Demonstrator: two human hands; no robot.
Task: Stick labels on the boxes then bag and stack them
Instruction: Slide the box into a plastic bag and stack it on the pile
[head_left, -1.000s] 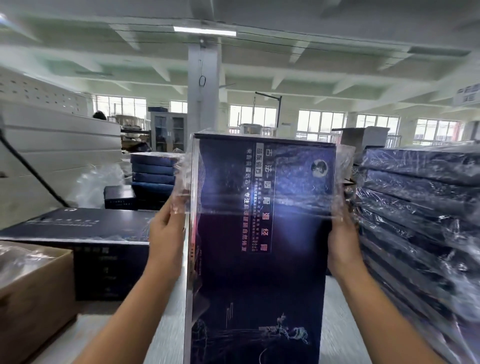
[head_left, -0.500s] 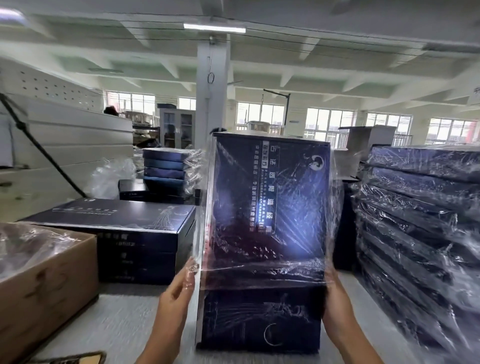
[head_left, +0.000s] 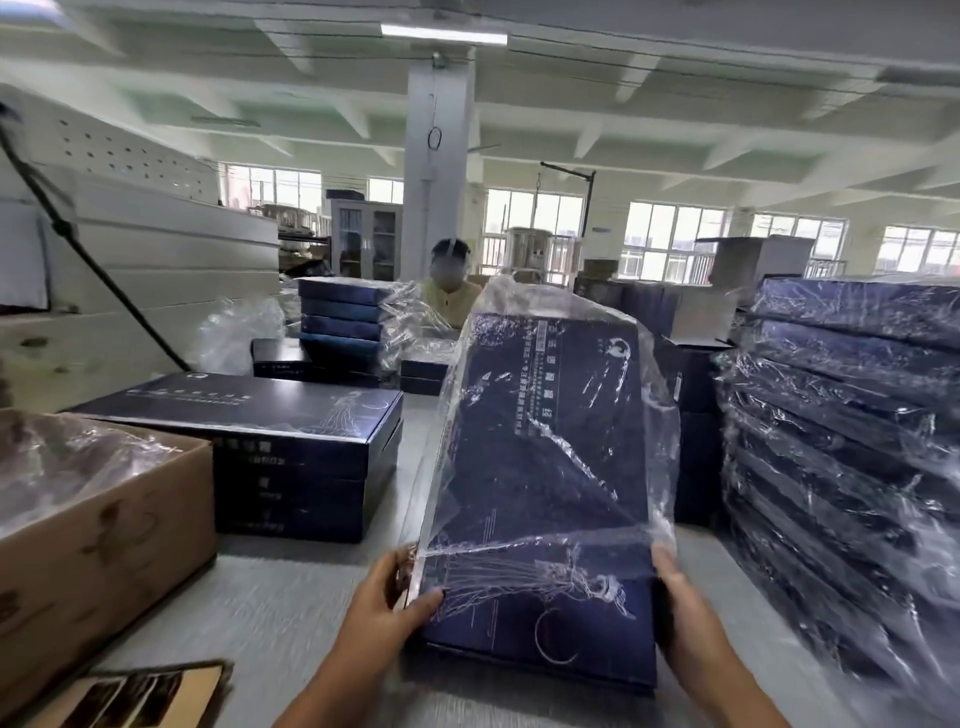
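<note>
Nearest me:
- My left hand (head_left: 384, 597) is clamped on the near-left corner of the box (head_left: 545, 467), with the thumb across its printed face.
- My right hand (head_left: 685, 608) grips the near-right edge of the same box. The two hands are apart, one on each side.
- The box is dark blue and tilted. Its near end is low over the counter (head_left: 260, 597) and its far end is raised away from me.
- A clear bag (head_left: 660, 415) covers the far end and most of the length. Its mouth stops just ahead of my hands, so the near end is bare.

I judge the step to be bagging, nearly done. The next move calls for drawing the mouth over the bare end, then carrying the box to the bagged pile.

Left edge of the counter:
- A brown carton (head_left: 104, 530) lined with plastic.
- Behind it, a stack of unbagged boxes (head_left: 260, 415).

Right edge:
- A tall stack of bagged boxes (head_left: 841, 441), where I expect this one to go.

Far side of the counter:
- A smaller stack (head_left: 343, 317).
- A seated person in yellow (head_left: 452, 291).

Beyond them is a white pillar (head_left: 436, 156).
</note>
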